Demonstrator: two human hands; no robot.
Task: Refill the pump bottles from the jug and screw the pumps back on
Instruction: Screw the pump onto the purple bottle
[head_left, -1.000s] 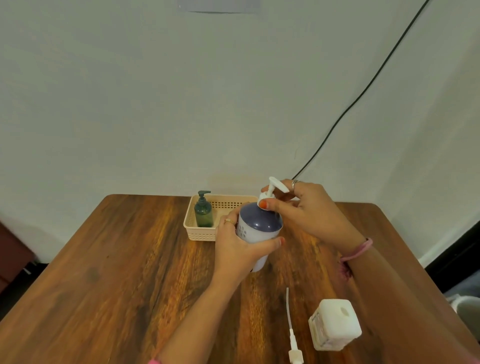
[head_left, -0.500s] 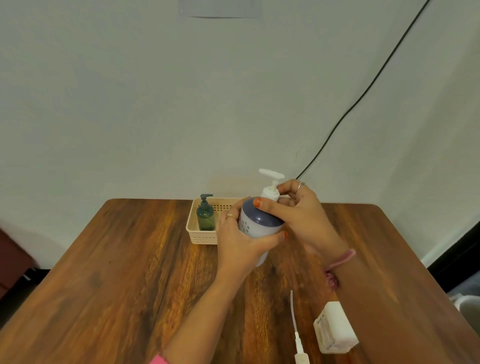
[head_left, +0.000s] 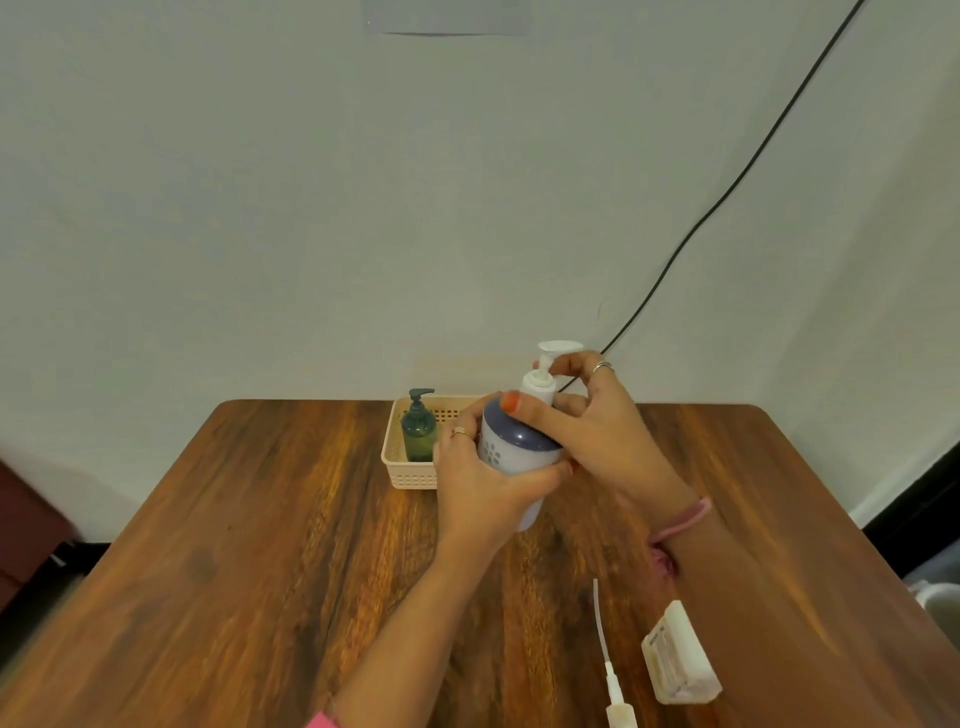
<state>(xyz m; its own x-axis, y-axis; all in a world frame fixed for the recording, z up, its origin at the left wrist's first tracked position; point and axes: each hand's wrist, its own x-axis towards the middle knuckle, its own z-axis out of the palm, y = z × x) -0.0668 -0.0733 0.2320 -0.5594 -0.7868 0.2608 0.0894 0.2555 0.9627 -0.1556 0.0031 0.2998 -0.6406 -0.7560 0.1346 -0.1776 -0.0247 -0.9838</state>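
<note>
- Pump head (head_left: 558, 347) swung round from a second ago: spout then pointing right, now turned further about its stem, so threading on seems underway rather than finished.
- Right hand (head_left: 597, 421) pinching the white pump collar (head_left: 537, 387), thumb and fingers curled round it.
- Left hand (head_left: 483, 478) wrapped round the purple and white bottle (head_left: 511, 447), holding it tilted above the table (head_left: 260, 519) near the middle.
- Green pump bottle (head_left: 418, 428) upright in the cream basket (head_left: 410, 475), far side, pump on.
- Loose pump with dip tube (head_left: 610, 670) lying at the near edge, just left of the white jug (head_left: 675, 660); probably another bottle to close.
- Camera raised a little, jug now partly behind the right forearm.
</note>
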